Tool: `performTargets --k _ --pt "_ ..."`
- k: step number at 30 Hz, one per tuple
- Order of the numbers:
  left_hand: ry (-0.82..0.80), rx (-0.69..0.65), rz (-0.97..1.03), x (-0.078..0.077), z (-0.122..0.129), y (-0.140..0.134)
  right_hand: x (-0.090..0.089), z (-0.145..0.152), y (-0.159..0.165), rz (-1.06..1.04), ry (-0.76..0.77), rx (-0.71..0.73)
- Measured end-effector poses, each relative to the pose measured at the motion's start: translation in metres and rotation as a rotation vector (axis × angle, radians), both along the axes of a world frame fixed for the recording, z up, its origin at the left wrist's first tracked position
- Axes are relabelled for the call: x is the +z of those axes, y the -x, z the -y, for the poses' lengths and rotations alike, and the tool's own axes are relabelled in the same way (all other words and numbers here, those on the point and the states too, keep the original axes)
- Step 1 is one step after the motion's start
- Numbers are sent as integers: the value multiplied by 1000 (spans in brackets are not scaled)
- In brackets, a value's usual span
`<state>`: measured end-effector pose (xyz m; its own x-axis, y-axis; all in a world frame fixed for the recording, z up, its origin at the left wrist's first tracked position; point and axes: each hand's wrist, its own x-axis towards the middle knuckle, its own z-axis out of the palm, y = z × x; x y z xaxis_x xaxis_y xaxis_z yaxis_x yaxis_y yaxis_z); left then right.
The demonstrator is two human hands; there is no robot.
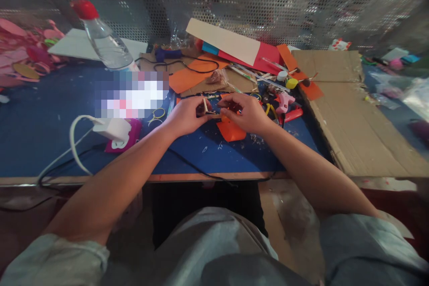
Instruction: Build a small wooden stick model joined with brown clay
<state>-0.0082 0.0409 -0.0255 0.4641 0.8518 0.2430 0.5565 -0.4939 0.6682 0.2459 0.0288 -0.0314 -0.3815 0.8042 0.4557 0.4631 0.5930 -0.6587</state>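
Observation:
My left hand [187, 117] is closed, with thumb and fingers gripping a small frame of pale wooden sticks [205, 106]. One stick stands upright at the fingertips, and another lies low, reaching toward the right. At that frame's right end is my right hand [247, 112], its fingers curled and thumb pressed in; what they pinch is hidden. A folded piece of orange paper [232, 130] lies on the blue tabletop [197, 156] just below the right hand.
A pink glue gun [284, 102] and a red-handled tool [291, 115] lie to the right, beside flat cardboard [362, 129]. On the left stand a bottle with a red cap [109, 44] and a white charger [112, 129]. Coloured paper [228, 42] is piled behind; a black cable [191, 163] crosses the front.

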Motion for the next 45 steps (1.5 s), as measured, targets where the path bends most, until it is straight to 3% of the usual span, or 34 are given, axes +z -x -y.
performTargets --k 13,23,32,40,45 --pt "14 -1 29 -6 -5 4 -1 -3 0 -8 12 -13" --pt "-39 22 -1 0 -1 2 -2 -5 -5 -8 -9 -49" --pt "-46 -51 -24 -3 -3 0 -3 -6 0 -16 -32 -46" --pt "-46 -53 -44 -5 -3 1 -8 -6 6 -154 107 -31" --pt "-18 -7 78 -4 -2 -2 -8 -7 4 -270 191 -8"
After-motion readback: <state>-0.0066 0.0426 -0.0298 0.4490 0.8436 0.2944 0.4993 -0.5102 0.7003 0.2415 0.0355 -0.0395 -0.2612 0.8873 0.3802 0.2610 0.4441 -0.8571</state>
